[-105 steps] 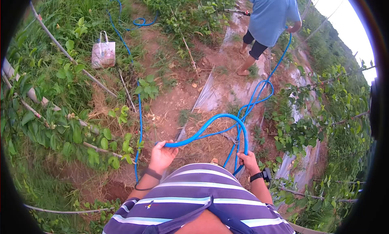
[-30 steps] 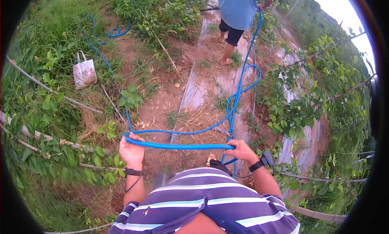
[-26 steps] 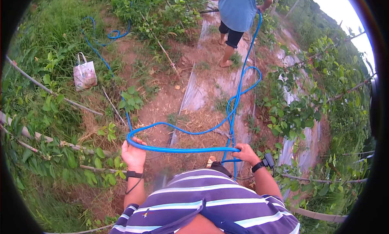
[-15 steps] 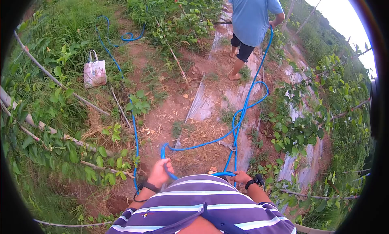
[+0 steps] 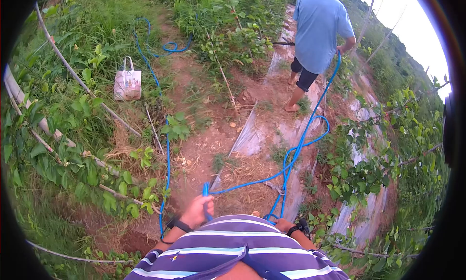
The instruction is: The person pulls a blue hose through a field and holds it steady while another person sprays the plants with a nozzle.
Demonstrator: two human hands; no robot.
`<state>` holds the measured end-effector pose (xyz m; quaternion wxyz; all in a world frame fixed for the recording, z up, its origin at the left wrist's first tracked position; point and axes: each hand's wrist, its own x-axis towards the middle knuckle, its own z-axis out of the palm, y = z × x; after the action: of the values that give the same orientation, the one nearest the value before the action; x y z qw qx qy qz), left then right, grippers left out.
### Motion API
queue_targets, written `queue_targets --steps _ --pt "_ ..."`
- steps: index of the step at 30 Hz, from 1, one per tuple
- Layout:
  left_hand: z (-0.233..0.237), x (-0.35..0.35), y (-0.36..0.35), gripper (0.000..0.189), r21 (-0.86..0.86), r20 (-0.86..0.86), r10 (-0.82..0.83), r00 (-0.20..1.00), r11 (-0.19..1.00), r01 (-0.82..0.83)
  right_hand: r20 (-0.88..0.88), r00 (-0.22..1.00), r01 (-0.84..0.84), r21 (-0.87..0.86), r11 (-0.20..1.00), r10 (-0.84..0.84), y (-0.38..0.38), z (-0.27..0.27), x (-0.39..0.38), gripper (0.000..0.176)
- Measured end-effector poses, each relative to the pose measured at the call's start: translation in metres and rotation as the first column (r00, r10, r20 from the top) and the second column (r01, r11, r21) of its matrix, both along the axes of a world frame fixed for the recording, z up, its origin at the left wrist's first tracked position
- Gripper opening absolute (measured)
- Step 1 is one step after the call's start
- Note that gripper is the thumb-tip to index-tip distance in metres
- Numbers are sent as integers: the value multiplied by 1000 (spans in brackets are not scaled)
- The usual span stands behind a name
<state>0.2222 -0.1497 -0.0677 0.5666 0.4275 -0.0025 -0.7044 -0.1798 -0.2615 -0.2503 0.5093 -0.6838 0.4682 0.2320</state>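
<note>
A long blue hose (image 5: 252, 184) runs in loops over the ground in front of me. My left hand (image 5: 196, 211) is closed around a bend of it, just beyond my striped shirt. Low on the right, my right hand (image 5: 283, 225) is at the hose beside my belly, fingers closed, partly hidden by the shirt. From there the hose crosses itself and rises to a co-worker (image 5: 318, 32) in a blue shirt, seen from behind, whose right hand (image 5: 345, 46) holds it.
A pale tote bag (image 5: 127, 83) stands in the grass at left. Another stretch of blue hose lies along the dirt path. Bare poles (image 5: 77, 76) and leafy branches lean in from the left. Plastic sheeting (image 5: 252, 139) covers strips of ground; shrubs (image 5: 369, 163) line the right.
My left hand has risen slightly, with the hose bend now bunched upright in it. My right hand has dropped a little closer to my body. The whole view has shifted, scenery moving right and down.
</note>
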Motion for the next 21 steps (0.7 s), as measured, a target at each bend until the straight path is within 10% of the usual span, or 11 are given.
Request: queue_targets --steps 11,21 --pt "-1 6 18 8 -43 -14 12 1000 999 -13 60 997 -45 -92 995 51 4 4 6 33" --pt "-1 1 13 8 -18 28 -36 999 999 36 42 983 167 174 971 -176 17 -20 -4 50"
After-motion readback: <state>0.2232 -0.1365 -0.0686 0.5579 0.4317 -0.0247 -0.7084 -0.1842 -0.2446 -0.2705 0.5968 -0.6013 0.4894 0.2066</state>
